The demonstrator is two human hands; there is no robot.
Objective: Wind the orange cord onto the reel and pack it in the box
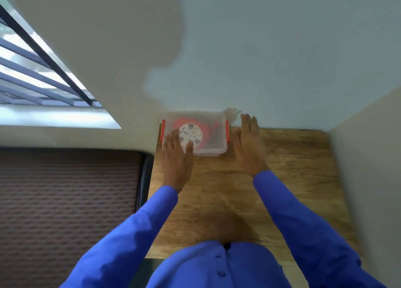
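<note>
A clear plastic box [213,145] with orange side latches stands at the far edge of the wooden table [282,179], against the wall. Through its clear lid I see the reel [191,133], white-faced, with the orange cord [207,131] wound around it. My left hand [176,157] lies flat on the box's near left corner, fingers apart. Just right of the box, my right hand [248,144] is flat and open beside the right latch [227,130]; I cannot tell whether it touches the box.
The wall [260,59] rises directly behind the box. A window with bars [43,75] is at the upper left. Left of the table lies a patterned brown surface [65,201]. Another wall [368,157] borders the table's right side.
</note>
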